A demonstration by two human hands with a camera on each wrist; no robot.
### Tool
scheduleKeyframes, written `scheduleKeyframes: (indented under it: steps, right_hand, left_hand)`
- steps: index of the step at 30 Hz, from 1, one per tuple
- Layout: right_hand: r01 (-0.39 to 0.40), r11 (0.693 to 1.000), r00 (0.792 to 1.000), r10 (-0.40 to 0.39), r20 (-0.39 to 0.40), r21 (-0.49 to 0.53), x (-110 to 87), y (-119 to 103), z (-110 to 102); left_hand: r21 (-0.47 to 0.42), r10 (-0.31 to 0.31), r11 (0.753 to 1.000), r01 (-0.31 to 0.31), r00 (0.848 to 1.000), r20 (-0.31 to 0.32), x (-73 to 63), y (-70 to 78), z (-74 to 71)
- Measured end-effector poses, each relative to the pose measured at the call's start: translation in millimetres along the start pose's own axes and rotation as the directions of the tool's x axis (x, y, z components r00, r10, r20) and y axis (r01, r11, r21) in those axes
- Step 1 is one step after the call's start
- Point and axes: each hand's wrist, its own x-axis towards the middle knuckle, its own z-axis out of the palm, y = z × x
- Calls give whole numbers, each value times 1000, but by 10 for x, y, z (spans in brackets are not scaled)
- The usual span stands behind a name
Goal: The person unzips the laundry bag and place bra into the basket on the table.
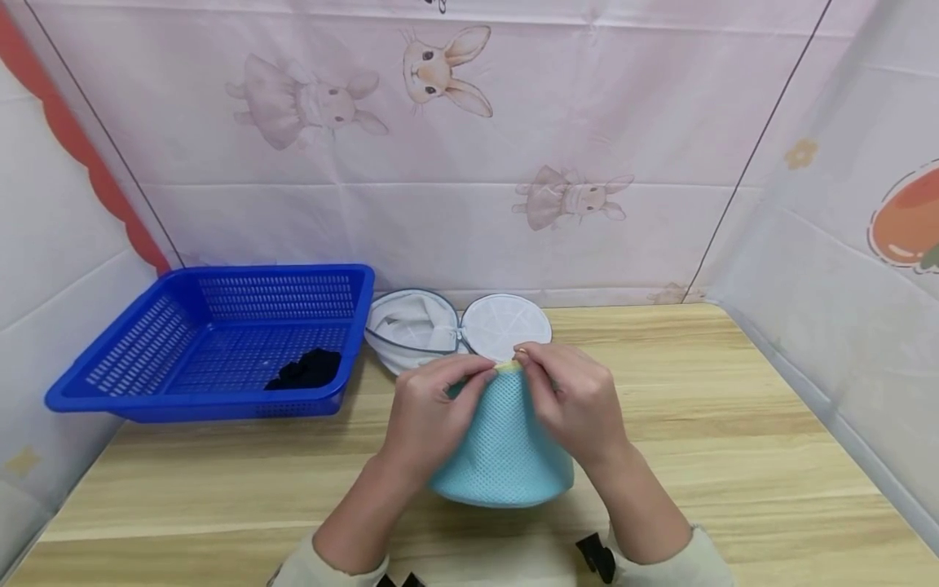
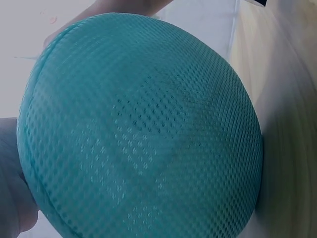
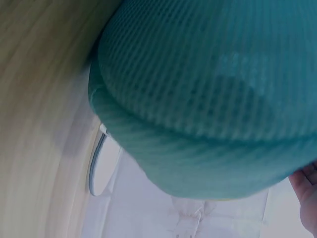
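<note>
A teal mesh laundry bag (image 1: pixel 506 444) stands on the table between both hands, with a yellow strip (image 1: pixel 509 366) along its top edge. My left hand (image 1: pixel 433 408) pinches the top edge at the left end of this strip. At its right end, thumb and forefinger of my right hand (image 1: pixel 579 399) pinch the same edge, close to the left fingertips. The rounded mesh side of the bag (image 2: pixel 143 134) fills most of the left wrist view. In the right wrist view the bag (image 3: pixel 208 109) hides most of the fingers.
Behind the bag lies a white mesh bag (image 1: pixel 411 359) with dark trim, its round lid (image 1: pixel 506 322) folded out to the right. A blue plastic basket (image 1: pixel 220 403) at the left holds a black cloth (image 1: pixel 311 369). Printed wall sheets enclose the wooden table (image 1: pixel 734 456).
</note>
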Motion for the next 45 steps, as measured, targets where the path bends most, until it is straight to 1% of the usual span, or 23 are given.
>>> scheduleKeyframes:
  steps: [5,9,13,16,21,23,26,30,33,35,38,45]
  right_hand:
    - [-16,1000,1000,16,-18,-1,-1,52,-27]
    - [-45,999,998,45,-33,0,-3,101,-56]
    - [-72,997,996,71,-46,-2,-8,132,-75]
    - [-75,997,996,75,-45,1,-13,135,-66]
    - [-78,997,995,79,-53,17,-20,121,-35]
    - [-84,996,995,85,-50,20,-20,107,-28]
    - [-81,997,996,82,-33,13,-21,79,-12]
    - [-41,999,999,41,1,1,-34,18,50]
    - [-18,1000,999,18,26,6,-53,-21,102]
    - [-16,1000,999,16,40,12,-61,-31,117]
    - [-26,1000,999,26,39,6,-65,-11,112]
    - [-82,997,997,82,0,12,-95,121,85]
  left_hand:
    - [17,-8,1000,9,1000,-12,6,-50,-16]
    - [24,-23,999,24,999,-26,14,-99,-35]
    - [21,-27,999,28,999,-44,21,-147,-47]
    - [17,-36,999,37,998,-44,22,-164,-55]
    - [13,-105,994,105,994,-10,16,-159,-74]
    - [14,-123,992,123,992,2,14,-151,-79]
    - [16,-113,993,113,993,13,13,-127,-77]
    - [3,-58,998,58,998,36,-6,-81,-19]
    - [0,-35,999,35,998,59,-24,-47,36]
    - [13,-35,999,35,997,69,-28,-36,54]
    - [35,-56,998,54,996,73,-26,-38,50]
    - [57,-69,996,66,997,46,-20,-150,25]
